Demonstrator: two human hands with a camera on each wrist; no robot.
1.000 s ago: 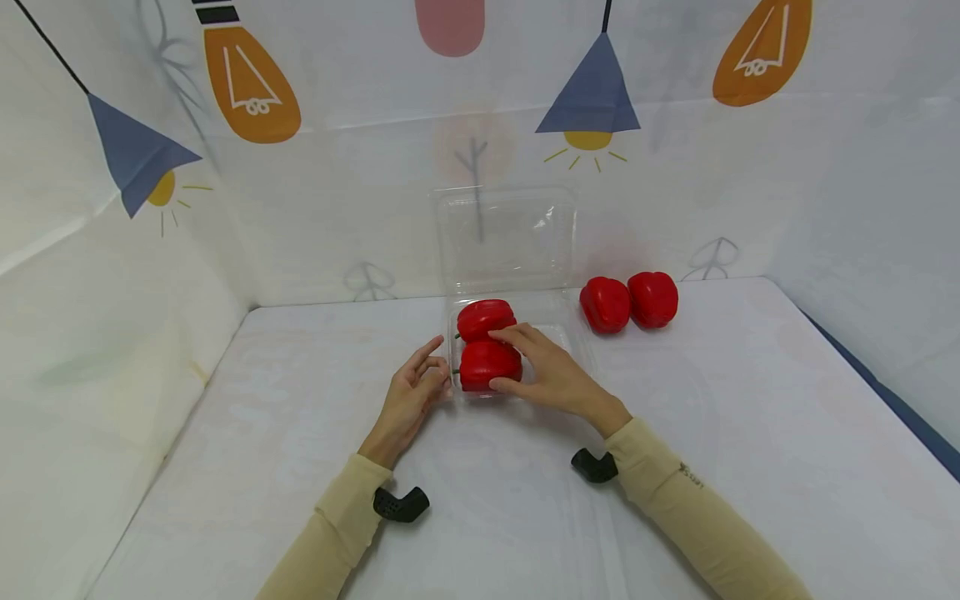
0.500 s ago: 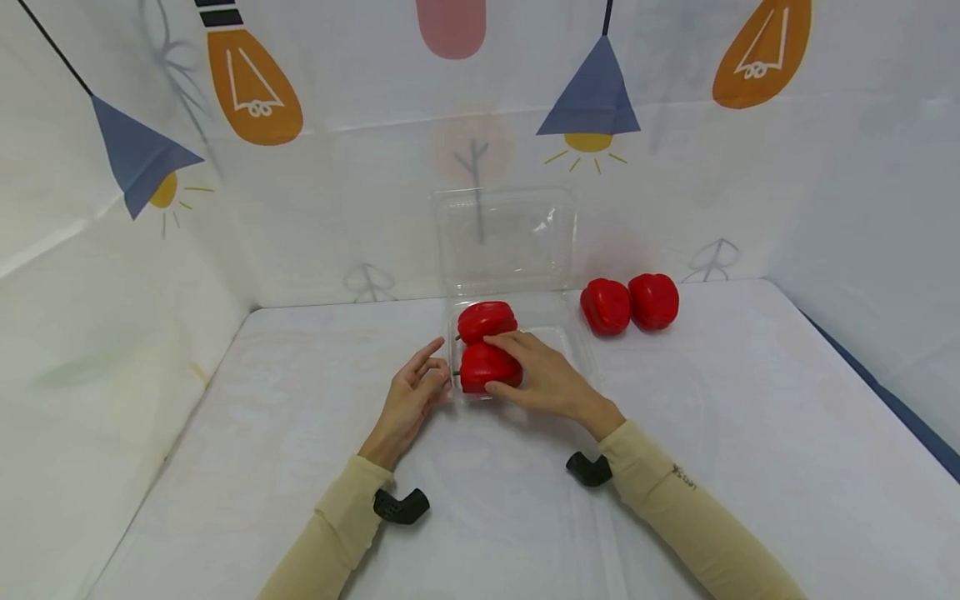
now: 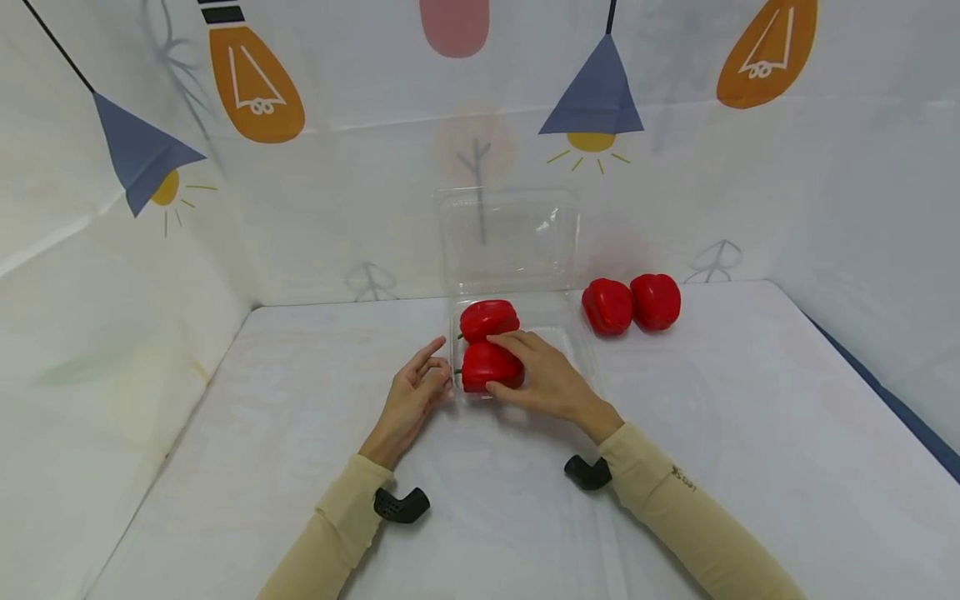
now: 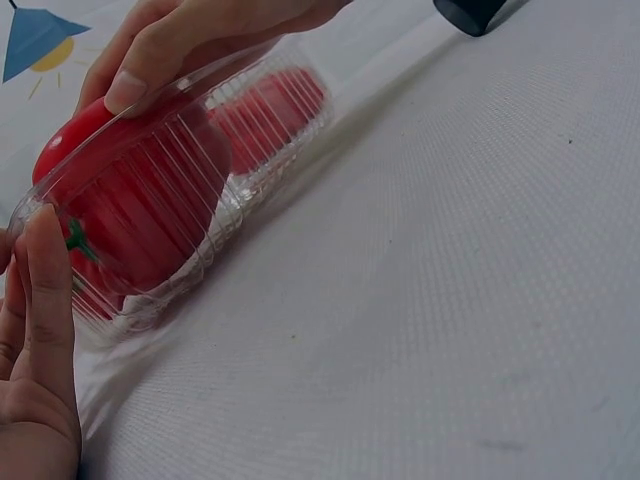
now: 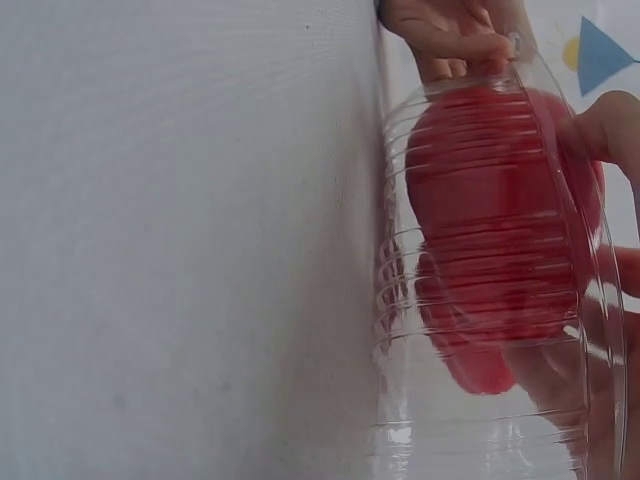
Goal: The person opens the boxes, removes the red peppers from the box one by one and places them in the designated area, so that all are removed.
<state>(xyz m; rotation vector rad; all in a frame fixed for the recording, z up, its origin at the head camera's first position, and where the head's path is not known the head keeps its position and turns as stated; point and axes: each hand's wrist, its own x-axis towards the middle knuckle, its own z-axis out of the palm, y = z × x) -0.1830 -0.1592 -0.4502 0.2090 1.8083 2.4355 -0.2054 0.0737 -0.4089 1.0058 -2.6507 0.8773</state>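
A clear plastic clamshell box [image 3: 551,310] stands with its lid raised at the table's back edge. Two red bell peppers lie in its left half, one behind the other. My right hand [image 3: 546,377] grips the front bell pepper [image 3: 486,369], thumb on the near side and fingers over the far side. Behind it sits the rear bell pepper [image 3: 487,319]. My left hand [image 3: 411,400] pinches the box's left rim between thumb and finger, as the left wrist view shows at the rim [image 4: 62,172]. A green stem [image 4: 78,238] points toward that hand.
Two more red bell peppers [image 3: 607,307] [image 3: 656,301] stand side by side at the back right of the white table [image 3: 300,400]. A printed white curtain [image 3: 337,192] hangs behind the table. The open lid [image 3: 510,237] leans up against it.
My right hand has shifted slightly toward me on the front pepper, and its forearm moved a little left. The left hand keeps its place at the box's rim.
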